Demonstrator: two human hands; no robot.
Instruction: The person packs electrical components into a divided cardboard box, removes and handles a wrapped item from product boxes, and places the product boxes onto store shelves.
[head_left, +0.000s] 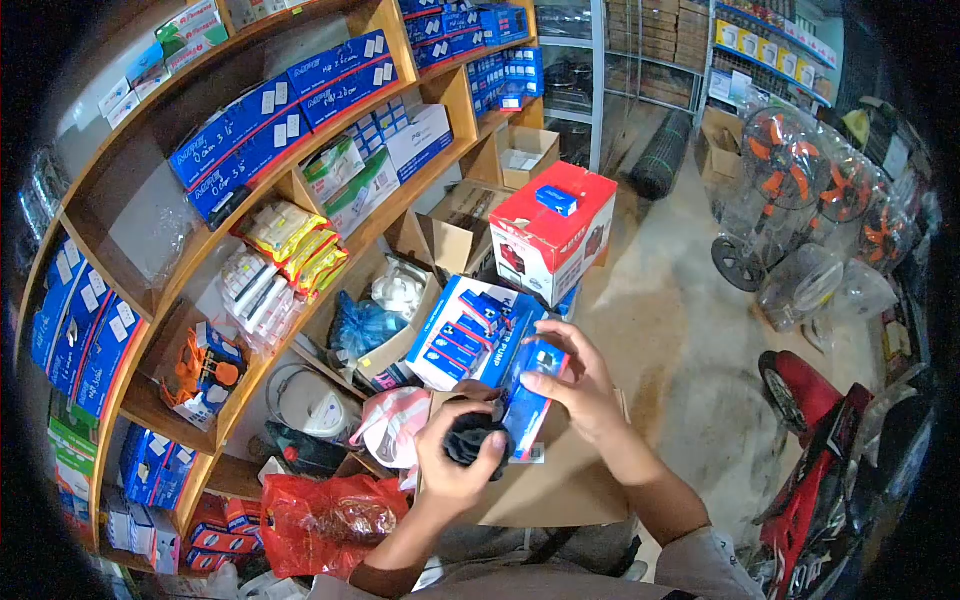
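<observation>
My left hand [462, 455] is wrapped round a round black object [474, 440], whose exact kind I cannot make out. Beside it, my right hand [572, 385] grips a small blue and white box [532, 400], thumb on its face. The black object and the box are close together over a brown cardboard box [545, 492]. Just beyond them is an open blue and white carton [437, 345] with several small blue boxes inside.
A red and white box [553, 240] with a small blue box [556, 201] on top stands behind. Wooden shelves [290, 185] curve along the left. A red plastic bag [330, 520] lies at lower left. A red motorbike [815, 470] and wrapped fans [805, 165] stand right.
</observation>
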